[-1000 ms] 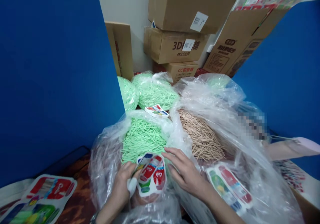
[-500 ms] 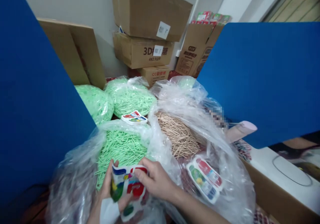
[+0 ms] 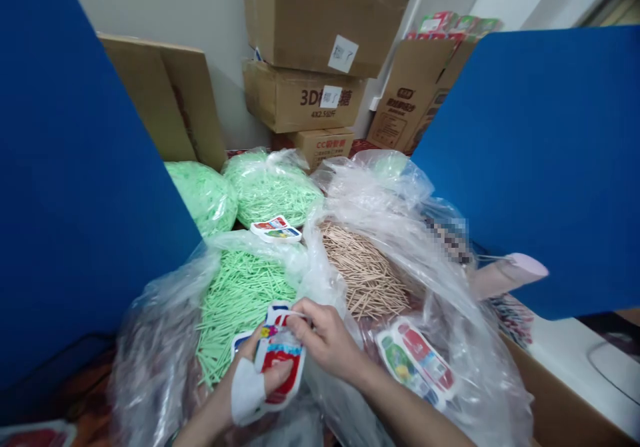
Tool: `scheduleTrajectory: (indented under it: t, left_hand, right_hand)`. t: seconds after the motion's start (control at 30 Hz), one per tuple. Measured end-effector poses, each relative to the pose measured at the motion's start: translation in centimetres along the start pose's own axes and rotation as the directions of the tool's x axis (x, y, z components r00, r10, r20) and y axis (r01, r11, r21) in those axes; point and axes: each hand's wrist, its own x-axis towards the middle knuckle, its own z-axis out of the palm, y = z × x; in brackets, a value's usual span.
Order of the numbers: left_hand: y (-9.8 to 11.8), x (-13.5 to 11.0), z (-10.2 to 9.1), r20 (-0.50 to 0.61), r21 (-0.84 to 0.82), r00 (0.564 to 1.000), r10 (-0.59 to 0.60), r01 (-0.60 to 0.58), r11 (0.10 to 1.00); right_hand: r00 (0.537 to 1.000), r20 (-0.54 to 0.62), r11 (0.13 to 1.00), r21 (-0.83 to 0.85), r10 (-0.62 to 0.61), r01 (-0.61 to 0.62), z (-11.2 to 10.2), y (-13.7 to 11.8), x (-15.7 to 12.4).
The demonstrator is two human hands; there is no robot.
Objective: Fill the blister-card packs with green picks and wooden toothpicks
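The left hand [image 3: 253, 374] grips a printed packet [image 3: 283, 360] over the near edge of a bag [image 3: 220, 242] of green sticks [image 3: 245, 287], the right hand [image 3: 325, 337] pinching the packet's top; brown sticks [image 3: 367, 270] beside; a blue panel [image 3: 90, 200] partly hides another bag [image 3: 207, 197], boxes [image 3: 305, 94] behind

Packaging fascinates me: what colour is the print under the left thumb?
Mostly red print, clearest in the head view.

Three cartons are stacked before a pale wall [image 3: 220, 7]: a top carton [image 3: 310, 17] and a middle carton [image 3: 285, 104], each bearing a white label, and a bottom carton [image 3: 325, 146] with red lettering. A left blue panel [image 3: 90, 234] and a right blue panel [image 3: 530, 167] flank the area, partly covering a brown carton [image 3: 155, 94] and a printed carton [image 3: 405, 100] respectively.
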Motion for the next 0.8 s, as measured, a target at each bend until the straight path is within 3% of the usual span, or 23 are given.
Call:
scheduleTrajectory:
  t: [0.07,0.13,0.23,0.37,0.47,0.6,0.7,0.8]
  left_hand:
    - [0.4,-0.2,0.3,0.124,-0.028,0.992,-0.022,0.025,0.999]
    - [0.6,-0.3,0.7,0.179,-0.043,0.983,-0.026,0.034,0.999]
    - [0.9,-0.6,1.6,0.131,-0.176,0.991,-0.041,0.064,0.982]
    - [0.6,-0.5,2.5,0.014,-0.320,0.989,-0.150,0.146,0.936]
    - [0.4,0.2,2.4,-0.034,-0.166,0.991,-0.126,0.119,0.979]
    - [0.3,1.0,2.0,-0.012,0.045,0.999,-0.045,0.045,0.998]
    - [0.1,1.2,2.2,-0.019,0.079,0.999,-0.030,0.031,0.996]
    - [-0.2,1.3,2.5,-0.071,0.039,0.997,-0.026,0.028,0.999]
  right_hand:
    - [0.999,0.035,1.000,-0.025,-0.010,0.010,-0.6,0.0,0.1]
    - [0.998,0.065,0.999,-0.045,-0.021,0.024,-0.8,0.0,0.2]
    - [0.998,0.066,0.998,-0.059,-0.019,0.023,-0.8,-0.2,0.0]
    - [0.997,0.052,0.992,-0.112,-0.056,0.062,-1.1,-0.3,-0.1]
    - [0.994,0.015,0.979,-0.174,-0.110,0.110,-1.6,-0.1,-0.2]
    - [0.977,0.010,0.931,-0.301,-0.215,0.208,-2.0,0.0,-0.4]
    - [0.963,0.044,0.886,-0.383,-0.265,0.262,-1.9,-0.4,-0.8]
    - [0.944,0.115,0.879,-0.345,-0.309,0.330,-2.3,-0.4,-1.4]
